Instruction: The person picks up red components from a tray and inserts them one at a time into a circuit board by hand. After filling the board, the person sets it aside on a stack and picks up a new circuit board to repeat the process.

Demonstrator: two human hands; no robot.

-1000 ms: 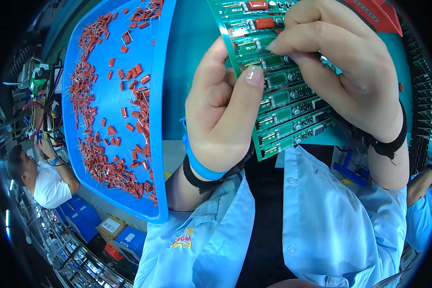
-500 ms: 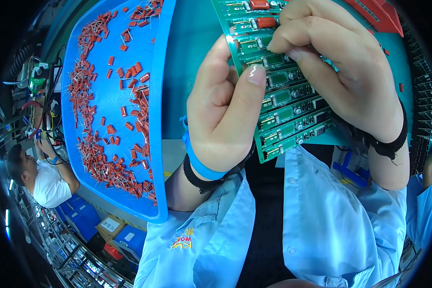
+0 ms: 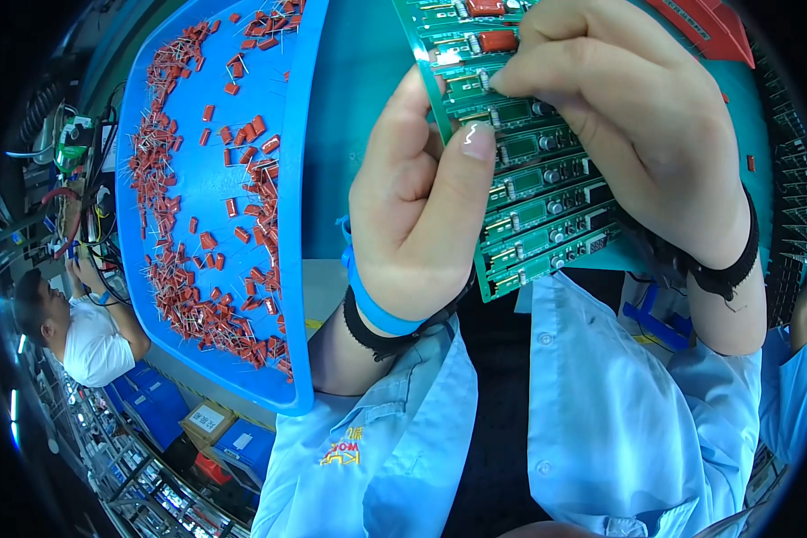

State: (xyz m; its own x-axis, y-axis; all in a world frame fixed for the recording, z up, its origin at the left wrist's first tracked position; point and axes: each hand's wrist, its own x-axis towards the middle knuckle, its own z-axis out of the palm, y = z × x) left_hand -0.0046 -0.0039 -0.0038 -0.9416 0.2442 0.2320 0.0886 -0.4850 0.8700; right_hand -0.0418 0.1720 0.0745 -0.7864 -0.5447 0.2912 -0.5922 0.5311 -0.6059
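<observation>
Green circuit board panel [image 3: 533, 193] sits raised between both hands, tilted, lower corner over the light-blue sleeves. Left hand [image 3: 417, 211] clamps its left edge, thumb pressed on the face; right hand [image 3: 637, 117] lies over the upper right, fingertips pinched at a red component [image 3: 495, 41]. Seating parts well likely needs a steady left grip. Left of that hand, well apart, lies a blue tray [image 3: 300, 224] of red capacitors [image 3: 208, 242], with open teal surface between.

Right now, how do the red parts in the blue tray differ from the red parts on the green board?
The red parts in the blue tray lie loose and scattered, in great number. The red parts on the green board are few and fixed flat in place. Both look like small red blocks.
</observation>
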